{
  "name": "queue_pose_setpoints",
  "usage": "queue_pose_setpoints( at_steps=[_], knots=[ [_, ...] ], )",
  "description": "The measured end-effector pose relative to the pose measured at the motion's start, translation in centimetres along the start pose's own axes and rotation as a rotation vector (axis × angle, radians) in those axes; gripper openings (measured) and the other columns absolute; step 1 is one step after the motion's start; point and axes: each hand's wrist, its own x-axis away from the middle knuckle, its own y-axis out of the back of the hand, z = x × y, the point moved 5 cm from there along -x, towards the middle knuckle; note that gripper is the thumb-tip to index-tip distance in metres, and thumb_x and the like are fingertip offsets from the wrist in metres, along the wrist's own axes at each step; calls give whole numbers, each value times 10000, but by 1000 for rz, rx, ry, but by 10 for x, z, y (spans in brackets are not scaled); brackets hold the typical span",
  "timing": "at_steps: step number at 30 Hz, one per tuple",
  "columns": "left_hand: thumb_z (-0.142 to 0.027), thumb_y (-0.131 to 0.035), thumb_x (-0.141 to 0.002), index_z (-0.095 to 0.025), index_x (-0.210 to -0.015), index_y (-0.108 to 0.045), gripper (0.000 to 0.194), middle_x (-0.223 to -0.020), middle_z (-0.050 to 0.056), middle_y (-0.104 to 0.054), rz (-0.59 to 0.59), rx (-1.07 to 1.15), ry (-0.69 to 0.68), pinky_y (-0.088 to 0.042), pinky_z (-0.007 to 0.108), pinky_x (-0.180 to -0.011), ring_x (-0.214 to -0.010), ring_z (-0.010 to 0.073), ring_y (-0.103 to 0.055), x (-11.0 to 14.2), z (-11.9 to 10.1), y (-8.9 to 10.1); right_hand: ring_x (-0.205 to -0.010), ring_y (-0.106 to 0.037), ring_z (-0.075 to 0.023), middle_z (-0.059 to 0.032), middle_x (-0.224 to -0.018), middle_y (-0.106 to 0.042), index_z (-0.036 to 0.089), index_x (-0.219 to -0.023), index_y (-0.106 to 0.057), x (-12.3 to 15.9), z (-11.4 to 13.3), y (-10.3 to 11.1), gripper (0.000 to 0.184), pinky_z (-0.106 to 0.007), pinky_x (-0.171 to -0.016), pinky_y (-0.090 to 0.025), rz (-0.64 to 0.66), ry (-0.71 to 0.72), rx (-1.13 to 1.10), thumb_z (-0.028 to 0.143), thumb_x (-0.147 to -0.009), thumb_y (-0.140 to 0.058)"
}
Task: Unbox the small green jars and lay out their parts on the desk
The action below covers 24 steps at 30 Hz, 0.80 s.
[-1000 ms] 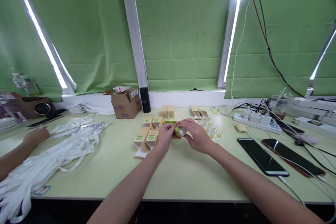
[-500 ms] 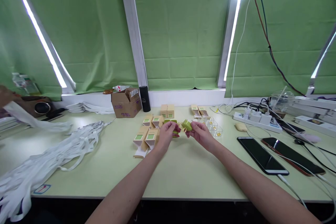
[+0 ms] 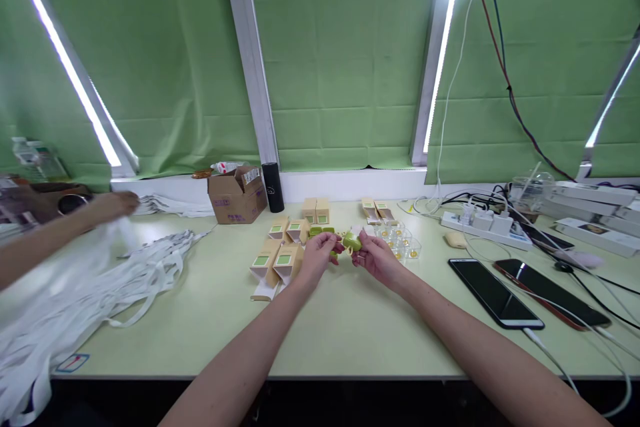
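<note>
My right hand [image 3: 377,257] pinches a small green plastic piece [image 3: 352,241] above the middle of the table. Close against its left side, my left hand [image 3: 319,256] has its fingertips pressed together; what they hold is too small to make out. Behind my left hand lie more green pieces [image 3: 316,231], partly covered by the fingers. Left of it stand several small tan cardboard boxes [image 3: 289,261] with green square labels, some with flaps open. Clear little cups [image 3: 413,250] with gold centres sit just beyond my right hand.
A co-worker's hand [image 3: 113,205] reaches over a heap of white straps [image 3: 115,287] at the left. A brown carton [image 3: 236,199] and black cylinder [image 3: 273,188] stand at the back. Phones [image 3: 495,293] with cables and a power strip [image 3: 485,230] lie to the right.
My hands have drawn slightly closer together, and the green piece has turned a little. The co-worker's hand has moved rightward over the white straps. The whole view has shifted slightly.
</note>
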Motion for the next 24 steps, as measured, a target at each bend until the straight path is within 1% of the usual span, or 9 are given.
queue_pose_setpoints(
  at_steps=[3, 6, 10, 13, 17, 19, 21, 23, 24],
  knots=[
    [-513, -771, -781, -122, -934, -709, 424, -813, 95, -722, 7, -29, -32, -480, 220, -521, -731, 174, -663, 0, -1, 0, -653, -554, -132, -19, -738, -650, 170, -828, -708, -1, 2, 2, 519, -281, -608, -431, -42, 63, 123, 664, -722, -828],
    [-482, -786, -785, -117, -1018, -731, 436, -828, 82, -725, 27, -42, -96, -479, 229, -559, -689, 144, -635, 2, -3, -1, -642, -543, -126, -10, -757, -648, 175, -890, -721, -2, 4, 5, 524, -287, -633, -451, -85, 129, 281, 657, -715, -830],
    [-379, -838, -754, -128, -1130, -724, 466, -1040, 128, -747, 76, -65, -157, -556, 293, -748, -877, 189, -687, 2, -4, -2, -688, -570, -144, -4, -785, -650, 192, -1025, -722, -2, 7, 4, 543, -297, -663, -490, -101, 199, 394, 601, -695, -861],
    [-320, -840, -760, -140, -1178, -711, 473, -1109, 141, -739, 105, -86, -165, -576, 360, -882, -972, 213, -696, 2, -4, -4, -683, -561, -146, 15, -745, -619, 202, -1039, -722, -3, 10, 5, 537, -295, -653, -496, -120, 258, 438, 548, -665, -889],
    [-274, -832, -770, -151, -1197, -700, 463, -1125, 140, -735, 128, -76, -152, -594, 388, -903, -951, 200, -697, 1, -1, -6, -660, -557, -143, 25, -729, -606, 209, -1069, -716, -4, 12, 6, 514, -302, -650, -512, -114, 291, 481, 488, -673, -886],
    [-260, -825, -773, -154, -1198, -693, 458, -1142, 140, -729, 138, -59, -151, -604, 384, -880, -924, 187, -693, 1, 0, -7, -689, -586, -151, -1, -817, -646, 216, -1097, -704, -3, 12, 8, 504, -317, -674, -536, -108, 304, 509, 463, -692, -872],
    [-244, -814, -771, -153, -1184, -692, 440, -1155, 141, -722, 134, -51, -160, -609, 380, -865, -912, 182, -686, 2, 0, -8, -751, -615, -157, -46, -1013, -674, 230, -1110, -702, -1, 14, 8, 461, -338, -727, -563, -118, 359, 576, 426, -721, -850],
    [-224, -803, -763, -153, -1161, -696, 419, -1154, 135, -719, 118, -54, -176, -608, 377, -869, -925, 183, -680, 3, -1, -9, -818, -629, -160, -72, -1193, -641, 246, -1113, -708, 2, 18, 6, 397, -359, -793, -579, -131, 427, 668, 382, -757, -818],
    [-214, -797, -759, -156, -1151, -699, 408, -1149, 130, -720, 109, -60, -185, -606, 374, -876, -936, 185, -676, 3, -2, -9, -836, -630, -160, -75, -1233, -624, 253, -1117, -709, 4, 19, 5, 371, -366, -814, -582, -134, 453, 709, 365, -775, -802]
  ],
)
